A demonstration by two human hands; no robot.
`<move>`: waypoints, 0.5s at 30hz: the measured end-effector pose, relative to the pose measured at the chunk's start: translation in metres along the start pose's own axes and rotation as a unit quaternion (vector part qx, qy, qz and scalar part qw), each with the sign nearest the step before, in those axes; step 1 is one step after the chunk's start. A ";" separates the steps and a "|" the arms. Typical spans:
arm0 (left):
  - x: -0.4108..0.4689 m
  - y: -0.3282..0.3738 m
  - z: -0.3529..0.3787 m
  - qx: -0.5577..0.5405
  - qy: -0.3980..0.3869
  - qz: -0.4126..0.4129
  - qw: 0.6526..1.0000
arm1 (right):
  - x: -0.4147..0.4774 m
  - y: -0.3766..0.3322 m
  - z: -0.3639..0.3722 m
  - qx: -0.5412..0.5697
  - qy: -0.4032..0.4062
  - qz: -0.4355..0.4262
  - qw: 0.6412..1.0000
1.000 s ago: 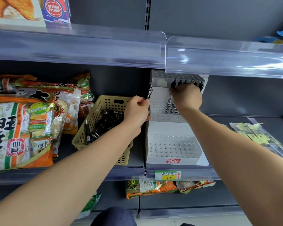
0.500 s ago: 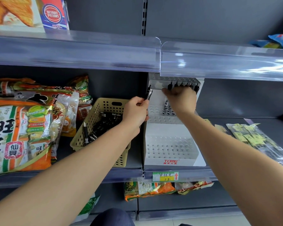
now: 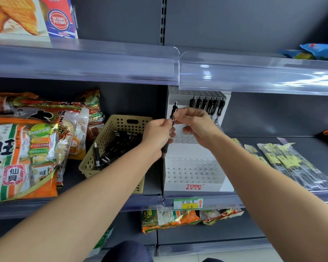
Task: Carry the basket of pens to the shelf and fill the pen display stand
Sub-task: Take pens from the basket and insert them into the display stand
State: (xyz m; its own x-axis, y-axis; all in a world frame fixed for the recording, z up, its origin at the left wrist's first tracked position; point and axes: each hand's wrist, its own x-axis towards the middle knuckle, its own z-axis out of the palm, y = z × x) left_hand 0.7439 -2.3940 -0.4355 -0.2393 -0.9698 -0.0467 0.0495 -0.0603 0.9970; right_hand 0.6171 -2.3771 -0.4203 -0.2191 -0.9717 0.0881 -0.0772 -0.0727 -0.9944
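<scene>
Two hands are meeting at the centre of the frame around one black pen [image 3: 172, 120], which is standing nearly upright in front of the white pen display stand [image 3: 192, 169]. The left hand [image 3: 158, 134] is closing its fingers on the pen's middle, and the right hand [image 3: 196, 125] is pinching the upper part with thumb and forefinger, its other fingers curling loosely. Six or so black pens [image 3: 206, 105] are already sitting in the stand's top tier, upper centre of the frame; its lower tiers are showing bare holes. Just left of the stand, the beige basket [image 3: 110, 140] is resting on the shelf [image 3: 155, 183], tilting and holding many more black pens. Orange snack bags [image 3: 23, 148] are filling the left of the frame, and packaged strips [image 3: 292, 165] are lying at the right
</scene>
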 end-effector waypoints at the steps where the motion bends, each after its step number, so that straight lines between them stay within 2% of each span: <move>1: 0.000 0.000 0.001 0.005 0.001 0.001 1.000 | 0.001 -0.002 -0.001 0.002 0.009 -0.005 1.000; 5: 0.003 -0.002 0.001 0.024 0.005 -0.002 1.000 | 0.006 -0.015 -0.006 0.000 0.059 -0.039 0.997; 10: 0.004 -0.005 -0.002 0.034 0.030 -0.003 0.999 | 0.017 -0.033 -0.008 -0.021 0.180 -0.090 0.979; 15: 0.005 -0.004 -0.004 0.032 0.035 -0.005 0.999 | 0.033 -0.031 -0.008 -0.109 0.245 -0.105 0.958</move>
State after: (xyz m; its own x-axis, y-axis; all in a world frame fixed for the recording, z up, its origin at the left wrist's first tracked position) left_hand 0.7459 -2.3999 -0.4401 -0.1709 -0.9836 -0.0580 -0.0142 -0.0564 0.9983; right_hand 0.6043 -2.4053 -0.3865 -0.6025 -0.7149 0.3548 -0.3597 -0.1536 -0.9203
